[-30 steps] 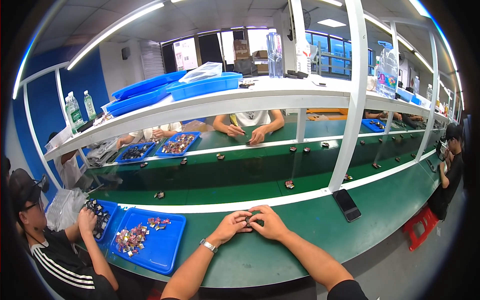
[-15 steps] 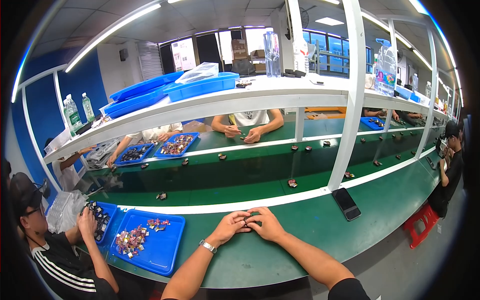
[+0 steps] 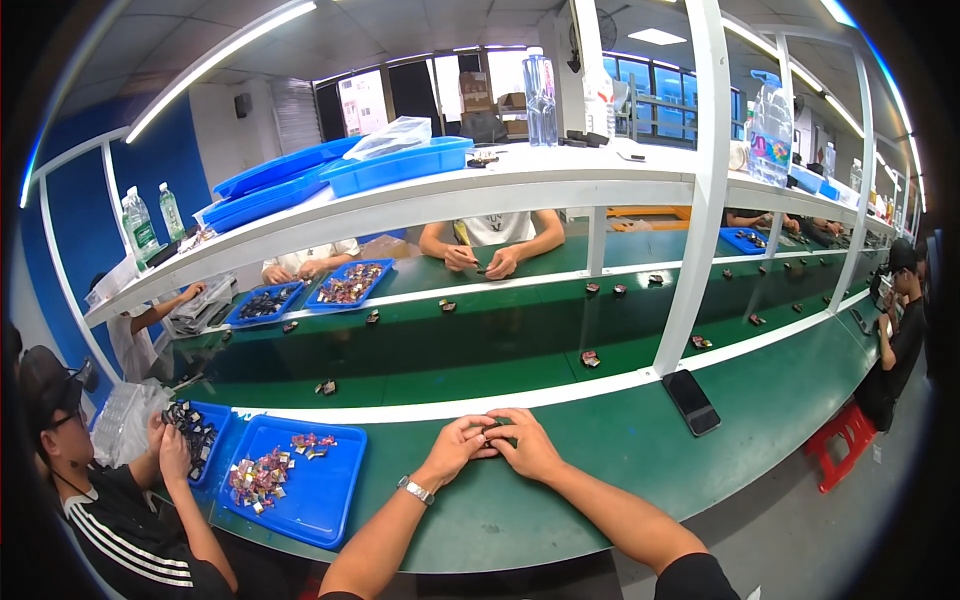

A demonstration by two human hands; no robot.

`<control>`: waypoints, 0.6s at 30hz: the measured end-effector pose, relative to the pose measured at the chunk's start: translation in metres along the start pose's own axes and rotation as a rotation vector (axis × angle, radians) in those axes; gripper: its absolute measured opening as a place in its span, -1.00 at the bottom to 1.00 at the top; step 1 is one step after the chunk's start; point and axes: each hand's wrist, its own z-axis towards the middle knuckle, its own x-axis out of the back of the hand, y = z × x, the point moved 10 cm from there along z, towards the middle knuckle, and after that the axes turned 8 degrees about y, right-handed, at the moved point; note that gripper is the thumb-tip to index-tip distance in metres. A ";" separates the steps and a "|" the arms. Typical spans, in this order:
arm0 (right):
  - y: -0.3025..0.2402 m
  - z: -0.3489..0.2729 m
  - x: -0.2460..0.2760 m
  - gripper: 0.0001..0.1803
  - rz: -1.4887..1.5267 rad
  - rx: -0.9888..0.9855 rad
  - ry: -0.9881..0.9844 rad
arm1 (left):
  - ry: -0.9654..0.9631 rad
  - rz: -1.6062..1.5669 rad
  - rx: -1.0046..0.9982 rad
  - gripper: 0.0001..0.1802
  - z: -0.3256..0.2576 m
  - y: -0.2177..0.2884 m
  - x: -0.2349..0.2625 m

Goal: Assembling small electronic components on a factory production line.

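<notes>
My left hand (image 3: 459, 447) and my right hand (image 3: 524, 445) meet over the green bench (image 3: 590, 460). Their fingers are closed together around a small dark part (image 3: 491, 431), mostly hidden by the fingertips, so its exact kind does not show. A silver watch (image 3: 416, 490) circles my left wrist. Left of my left forearm lies a blue tray (image 3: 340, 500) with a heap of small red, yellow and white pieces (image 3: 262, 476). Beyond my hands, several small dark-and-red parts, one of them a nearer part (image 3: 590, 358), rest spaced out on the green conveyor belt (image 3: 460, 365).
A black smartphone (image 3: 691, 403) lies right of my hands beside a white post (image 3: 699, 200). A co-worker (image 3: 110, 500) on the left handles black parts over another blue tray (image 3: 213, 415). Overhead runs a white shelf (image 3: 500, 180) with trays and bottles. A red stool (image 3: 840, 448) stands far right.
Both hands stay together on the small dark part, with a slight shift of the fingers. Parts on the belt have moved slightly to the right. A co-worker across has drawn a hand back from a tray.
</notes>
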 end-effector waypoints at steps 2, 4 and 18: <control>-0.001 0.000 0.000 -0.81 0.003 0.007 0.016 | 0.012 -0.002 -0.004 -0.71 0.000 0.001 0.001; -0.005 0.001 -0.001 -0.82 -0.002 0.024 -0.005 | 0.040 0.007 -0.028 -0.70 0.001 0.003 0.004; 0.001 0.000 0.003 -0.84 0.044 -0.014 0.082 | 0.039 -0.005 -0.022 -0.71 0.001 0.003 0.002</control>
